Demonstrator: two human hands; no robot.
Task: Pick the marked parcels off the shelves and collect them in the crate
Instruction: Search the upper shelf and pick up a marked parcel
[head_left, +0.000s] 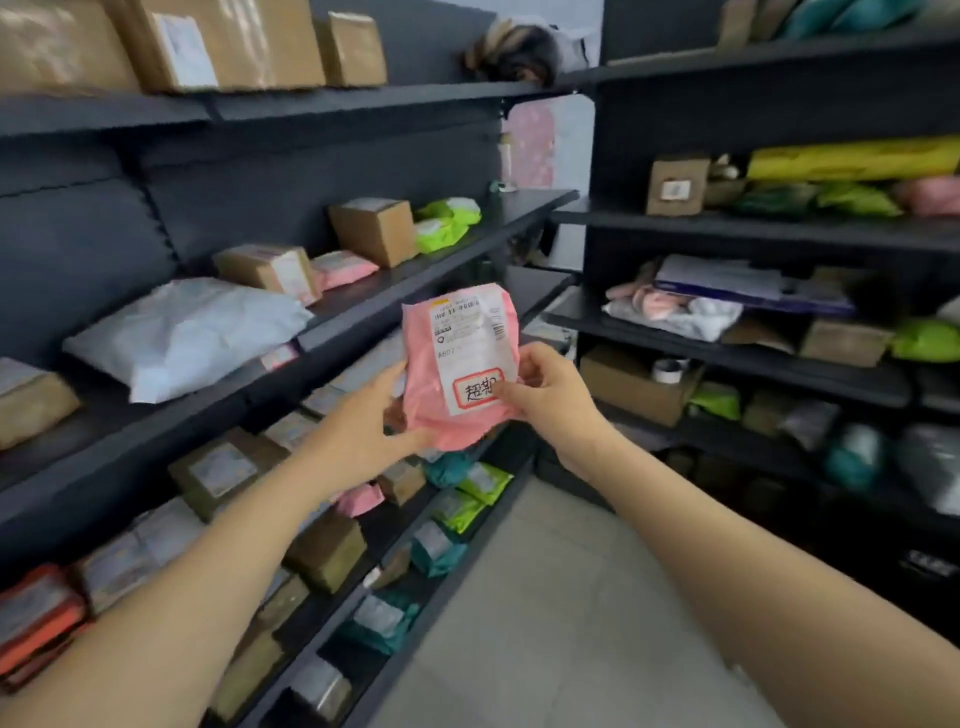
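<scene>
Two grips at pink parcel edges

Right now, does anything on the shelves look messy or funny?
A little. The big white bag on the left shelf lies crooked, one corner poking over the front edge. The parcels on the right shelf are piled in a jumble. Nothing looks torn or spilled.

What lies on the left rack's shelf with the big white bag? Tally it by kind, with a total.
Cardboard boxes: 3
White bag: 1
Pink mailer: 1
Green mailers: 2
Total: 7
</scene>
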